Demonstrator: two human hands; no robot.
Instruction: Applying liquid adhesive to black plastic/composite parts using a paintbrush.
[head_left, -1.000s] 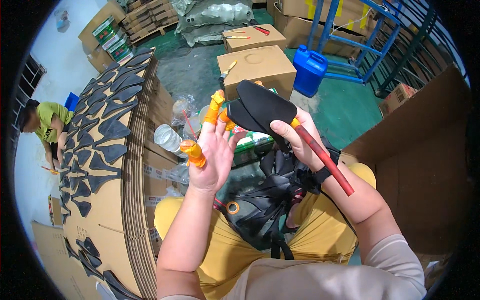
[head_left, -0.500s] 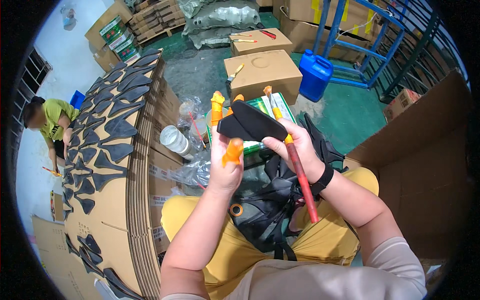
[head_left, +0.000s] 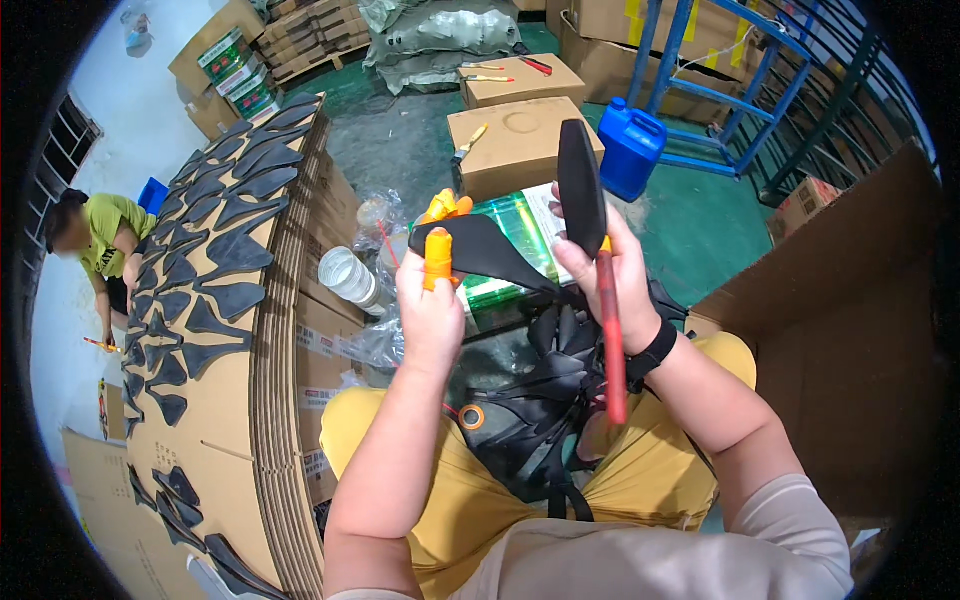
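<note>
Head view: pile of black cut pieces [head_left: 545, 400] on lap. Just above pile, left hand [head_left: 432, 305] w/ orange finger cots grips one black piece [head_left: 480, 250]; right hand [head_left: 615, 275] clenches red-handled tool [head_left: 608, 330] & 2nd piece [head_left: 580, 185]. Keep piece taut, tool angled off fingers. Beyond pile: brown box [head_left: 515, 150].

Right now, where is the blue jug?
In the head view, the blue jug stands on the green floor at upper right, just right of a cardboard box and beside the blue metal rack.
</note>
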